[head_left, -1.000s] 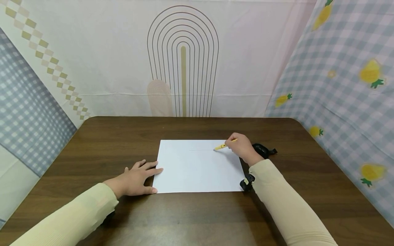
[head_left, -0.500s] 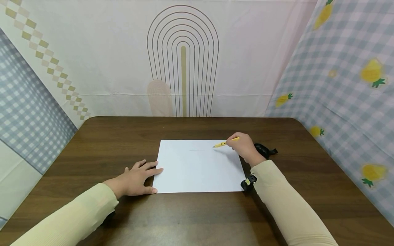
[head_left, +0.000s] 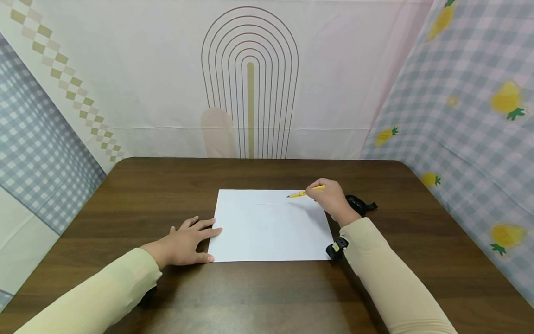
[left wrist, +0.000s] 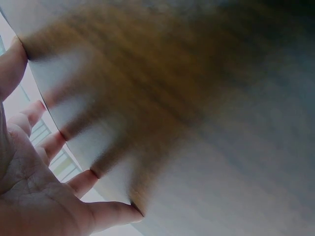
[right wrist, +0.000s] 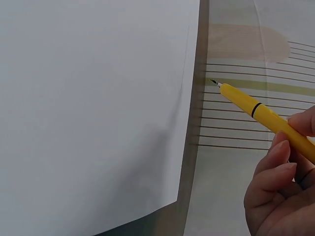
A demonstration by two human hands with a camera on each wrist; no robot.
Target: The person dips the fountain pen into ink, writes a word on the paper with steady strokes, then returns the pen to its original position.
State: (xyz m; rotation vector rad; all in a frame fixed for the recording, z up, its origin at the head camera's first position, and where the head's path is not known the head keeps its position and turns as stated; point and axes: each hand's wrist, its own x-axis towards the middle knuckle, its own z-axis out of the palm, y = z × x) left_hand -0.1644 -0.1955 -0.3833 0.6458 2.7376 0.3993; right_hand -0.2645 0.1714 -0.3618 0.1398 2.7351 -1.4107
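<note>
A white sheet of paper (head_left: 267, 232) lies on the brown table, with one thin straight line (head_left: 273, 204) across its upper part. My right hand (head_left: 331, 199) pinches a yellow fountain pen (head_left: 297, 194) between thumb and fingers. In the right wrist view the pen (right wrist: 241, 100) shows a black ring and a dark nib, raised off the paper. The nib is just beyond the line, near its right end. My left hand (head_left: 181, 243) is spread flat at the sheet's left edge, its thumb and a couple of fingertips resting on the paper.
The wooden table (head_left: 271, 297) extends around the sheet on all sides. Behind it hangs a white cloth (head_left: 158, 83) with arch lines, and a checked cloth (head_left: 467, 139) with fruit prints hangs at right. A black wrist camera (head_left: 337, 248) sits by the paper's lower right corner.
The pen tip has risen from the line's right end and shifted slightly away and left. The right hand has moved a little with it; the left hand has stayed on the paper.
</note>
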